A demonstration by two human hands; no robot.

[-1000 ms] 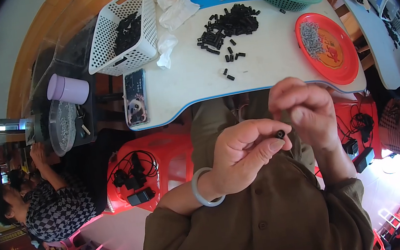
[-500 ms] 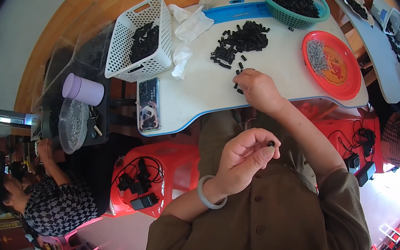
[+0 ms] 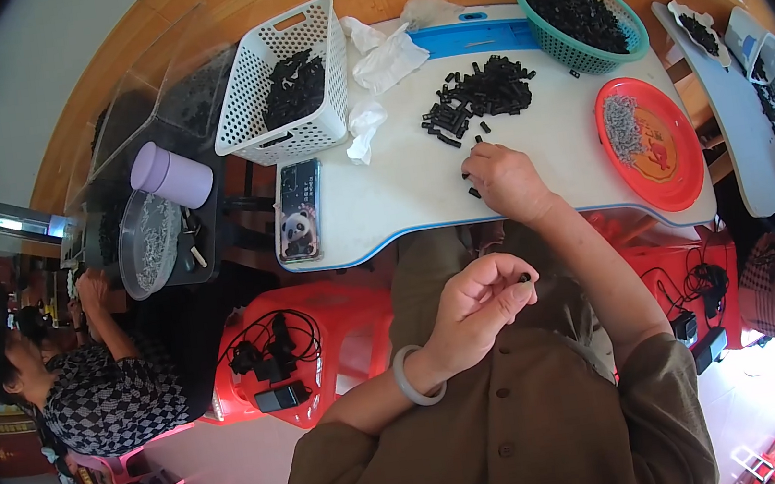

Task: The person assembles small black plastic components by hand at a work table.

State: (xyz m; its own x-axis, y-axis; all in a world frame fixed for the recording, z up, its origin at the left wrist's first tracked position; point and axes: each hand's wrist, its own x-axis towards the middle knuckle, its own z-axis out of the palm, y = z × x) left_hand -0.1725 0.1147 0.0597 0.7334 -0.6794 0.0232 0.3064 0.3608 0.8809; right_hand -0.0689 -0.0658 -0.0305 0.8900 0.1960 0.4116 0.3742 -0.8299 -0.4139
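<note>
My left hand point(image 3: 481, 310), a pale bangle at its wrist, is held in front of my body. Its thumb and forefinger pinch a small black tube-shaped piece point(image 3: 524, 277), with only the end showing. My right hand point(image 3: 508, 179) rests at the near edge of the white table point(image 3: 381, 189), fingers curled down and closed among a few loose black pieces point(image 3: 474, 193). Whatever its fingertips hold is hidden. Just beyond it lies a heap of similar short black tubes point(image 3: 485, 90).
A white basket point(image 3: 337, 103) and a green basket point(image 3: 639, 47) hold black pieces. A red plate point(image 3: 686, 191) carries small grey parts point(image 3: 623, 128). A phone point(image 3: 300, 212) and crumpled tissues point(image 3: 389, 61) lie on the table. Another person point(image 3: 116, 391) sits left, beside a lilac cup point(image 3: 171, 175).
The whole view has shifted slightly, so the table appears lower. My right hand stays by the loose pieces near the edge; my left hand still pinches its black piece.
</note>
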